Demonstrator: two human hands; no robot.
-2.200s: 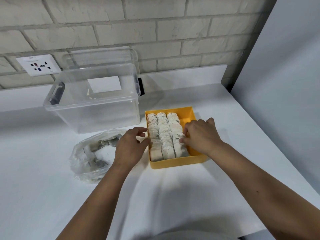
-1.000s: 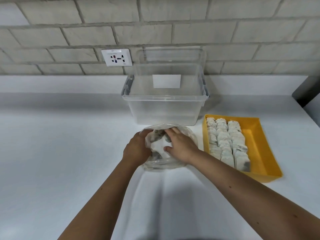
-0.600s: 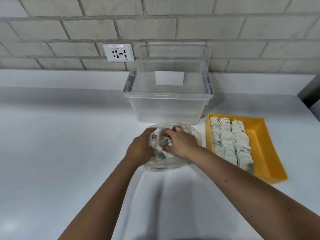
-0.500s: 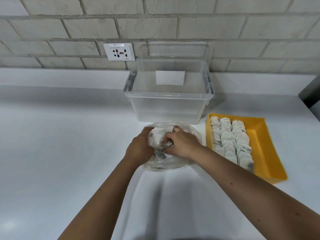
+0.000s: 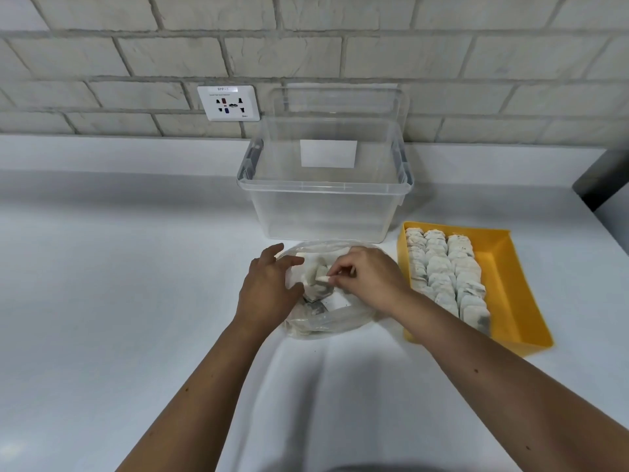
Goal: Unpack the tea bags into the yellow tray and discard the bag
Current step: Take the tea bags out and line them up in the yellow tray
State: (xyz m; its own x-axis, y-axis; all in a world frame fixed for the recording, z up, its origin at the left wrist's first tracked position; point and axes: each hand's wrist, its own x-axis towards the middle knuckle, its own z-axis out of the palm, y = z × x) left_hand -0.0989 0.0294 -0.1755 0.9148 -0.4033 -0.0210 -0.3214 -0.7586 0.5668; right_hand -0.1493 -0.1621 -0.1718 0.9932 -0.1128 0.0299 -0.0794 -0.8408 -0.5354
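Observation:
A clear plastic bag (image 5: pixel 326 321) lies on the white counter with a few tea bags inside. My right hand (image 5: pixel 369 279) reaches into its mouth and pinches a tea bag (image 5: pixel 318 279) between thumb and fingers. My left hand (image 5: pixel 269 287) rests on the bag's left edge with fingers spread, thumb against the plastic. To the right sits the yellow tray (image 5: pixel 510 287), its left part filled with three rows of tea bags (image 5: pixel 442 270); its right part is bare.
A clear plastic bin (image 5: pixel 325 199) stands right behind the bag, its lid leaning against the brick wall. A wall socket (image 5: pixel 228 103) is at the back left. The counter's right edge runs beside the tray, with a dark gap (image 5: pixel 602 178) at the back corner.
The view swung left from the tray to the bag. Both hands left the tray and went to the bag; my right hand now pinches a tea bag and my left hand's fingers have spread.

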